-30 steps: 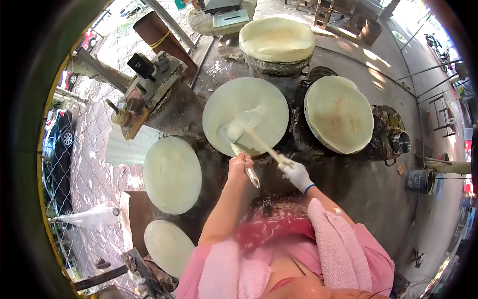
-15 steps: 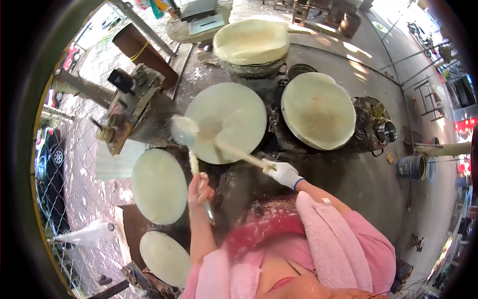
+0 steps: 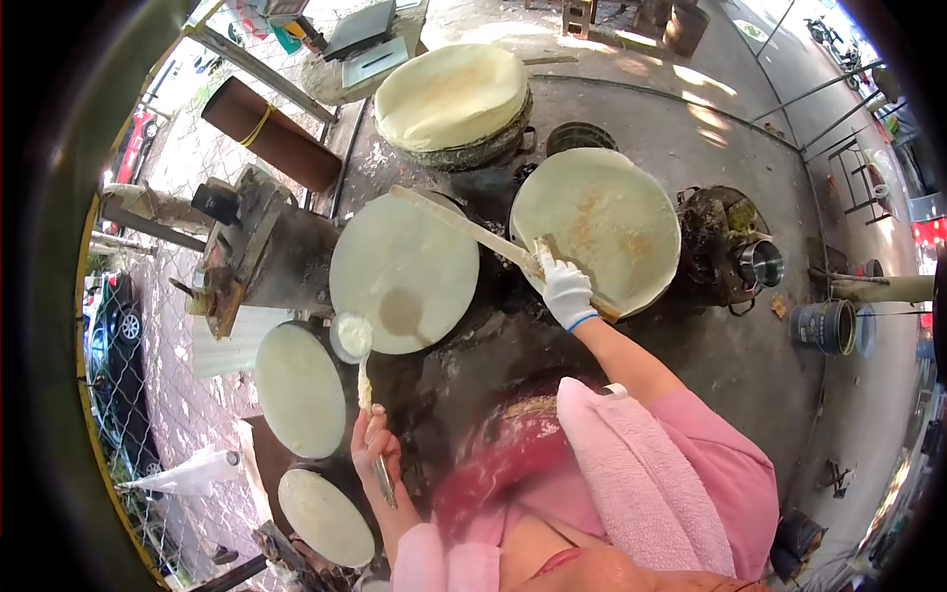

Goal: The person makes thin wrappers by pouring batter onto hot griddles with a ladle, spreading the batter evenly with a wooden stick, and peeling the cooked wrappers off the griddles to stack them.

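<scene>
Left hand: your bare fingers (image 3: pixel 377 442) are curled round the handle of a ladle (image 3: pixel 351 337).
Right hand: your gloved fingers (image 3: pixel 566 288) grip a wooden stick (image 3: pixel 464 225) partway along.
Ladle: its bowl, coated in white batter, sits at the near left edge of the middle round (image 3: pixel 414 261).
Wooden stick: slanting from the far part of the middle round to the near side of the right round (image 3: pixel 617 237).
Just changed: half a second ago the stick reached toward the near part of the middle round; now it has swung across both, and the ladle has come nearer you. The middle round's near half seems clear of the stick.
Dark patch: on the middle round, beside the ladle; shadow or damp, you cannot tell.
In the way: the stick bridges the gap between the two rounds.
Left side: two more pale rounds, upper (image 3: pixel 301 390) and lower (image 3: pixel 326 518).
Far side: a pale round (image 3: pixel 452 91) on a dark pot.
Right side: a metal cup (image 3: pixel 760 263), then a bucket (image 3: pixel 825 328).
</scene>
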Tool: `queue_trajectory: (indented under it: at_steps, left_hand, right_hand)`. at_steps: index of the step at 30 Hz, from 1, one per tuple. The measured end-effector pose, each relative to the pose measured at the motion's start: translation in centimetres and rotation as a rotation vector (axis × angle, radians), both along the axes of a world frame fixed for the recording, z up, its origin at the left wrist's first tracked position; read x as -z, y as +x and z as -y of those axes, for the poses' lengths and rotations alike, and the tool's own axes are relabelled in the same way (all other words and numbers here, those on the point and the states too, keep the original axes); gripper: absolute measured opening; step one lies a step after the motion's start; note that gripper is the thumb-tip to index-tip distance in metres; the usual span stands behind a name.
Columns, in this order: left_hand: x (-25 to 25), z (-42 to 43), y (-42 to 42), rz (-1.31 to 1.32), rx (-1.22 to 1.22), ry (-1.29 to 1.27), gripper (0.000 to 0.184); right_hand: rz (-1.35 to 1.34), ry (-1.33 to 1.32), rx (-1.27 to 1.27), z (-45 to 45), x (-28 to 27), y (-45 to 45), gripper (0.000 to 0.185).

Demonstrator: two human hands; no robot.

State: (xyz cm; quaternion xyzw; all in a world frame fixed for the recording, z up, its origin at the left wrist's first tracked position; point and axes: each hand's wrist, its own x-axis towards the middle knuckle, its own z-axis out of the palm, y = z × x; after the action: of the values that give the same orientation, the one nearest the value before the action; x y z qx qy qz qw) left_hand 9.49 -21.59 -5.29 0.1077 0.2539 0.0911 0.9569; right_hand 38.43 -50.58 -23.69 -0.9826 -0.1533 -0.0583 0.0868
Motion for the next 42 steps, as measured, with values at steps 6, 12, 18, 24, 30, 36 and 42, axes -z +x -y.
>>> queue_trajectory:
  at_steps: [6, 12, 18, 24, 30, 36, 42]
  left_hand:
    - [0.2, -1.7, -1.9, 0.052, -0.029, -0.011, 0.034]
    - [0.9, -4.9, -3.4, -0.054, -0.055, 0.121, 0.032]
    - [2.5, -5.6, -4.2, -0.067, -0.115, 0.119, 0.033]
    - [1.5, -0.8, -5.8, -0.131, -0.302, 0.086, 0.034]
    - [-0.8, 10.8, -5.1, -0.299, -0.650, 0.230, 0.028]
    - [-2.8, 19.2, -6.1, -0.234, -0.874, 0.084, 0.032]
    - [-2.5, 26.0, -10.0, -0.240, -0.975, 0.155, 0.031]
  right_hand:
    - [0.189, 0.144, -0.066, 5.0, -9.9, 5.2, 0.045]
    - [0.137, -0.049, -0.399, 3.3, -28.9, 13.1, 0.037]
    - [0.206, -0.153, -0.493, -4.9, -38.2, 24.8, 0.049]
    - [-0.175, 0.902, -0.301, -4.9, -38.9, 38.9, 0.043]
    - [0.035, 0.850, -0.144, -7.0, -14.0, 54.4, 0.013]
    - [-0.174, 1.374, 0.380, -12.4, -4.5, 47.8, 0.023]
    - [-0.142, 1.320, 0.161, -11.8, -1.0, 45.6, 0.029]
